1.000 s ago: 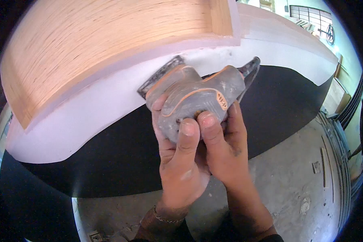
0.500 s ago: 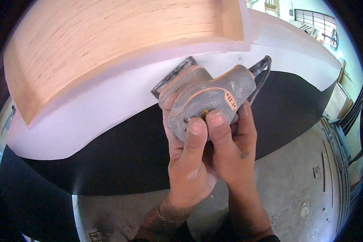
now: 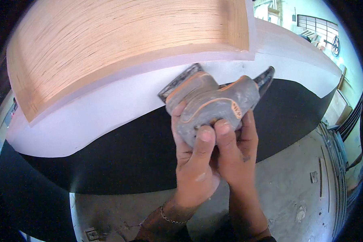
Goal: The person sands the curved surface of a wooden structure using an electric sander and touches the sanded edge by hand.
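Both my hands grip a dusty grey and orange electric sander (image 3: 207, 103). My left hand (image 3: 193, 161) wraps its body from the left with the thumb on top. My right hand (image 3: 236, 151) holds it from the right, thumb beside the left one. The sander's dark pad (image 3: 176, 83) presses flat on the white painted surface (image 3: 101, 109) of a large curved piece, just below a raised plywood section (image 3: 109, 36). Its black cord end (image 3: 267, 76) sticks out to the upper right. A thin bracelet sits on my left wrist.
Below the white band runs a wide black band (image 3: 121, 161) of the same curved piece. A dusty concrete floor (image 3: 294, 185) lies underneath, with stacked boards (image 3: 339, 141) along the right wall. A window (image 3: 314, 24) shows far right.
The sander and both hands have slid to the right along the white surface, close under the plywood edge. The grip stays the same.
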